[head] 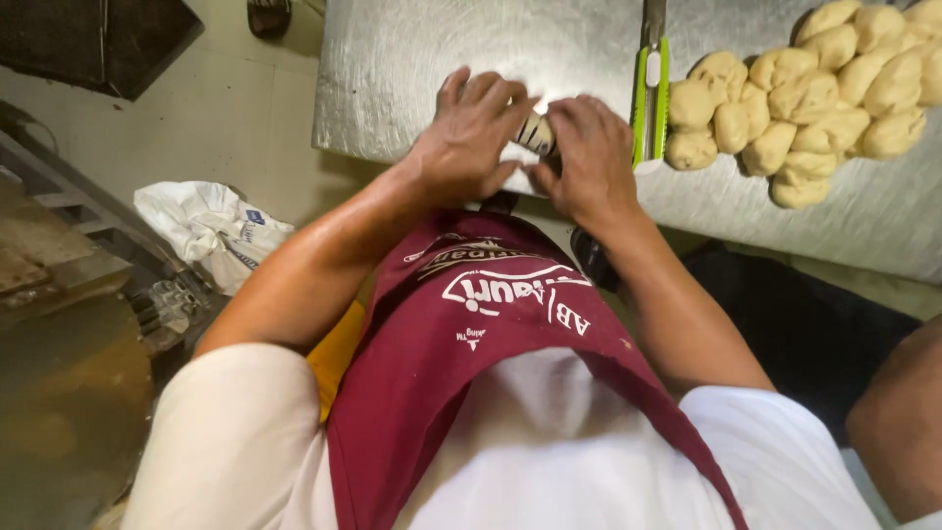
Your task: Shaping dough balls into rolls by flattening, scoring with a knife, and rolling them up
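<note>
My left hand [469, 132] and my right hand [587, 157] meet at the near edge of a steel table [412, 69]. Between them they grip a small pale object [537, 132] with dark markings, mostly hidden by the fingers; what it is cannot be told. A pile of several beige dough balls [805, 98] lies on the table to the right of my right hand. A green and white scraper-like tool [650, 93] lies between my right hand and the dough.
I wear a maroon apron [471, 344] over a white shirt. A crumpled white plastic bag [211, 231] lies on the floor at the left, beside metal framing [69, 206]. Another person's arm [898, 422] shows at the right edge.
</note>
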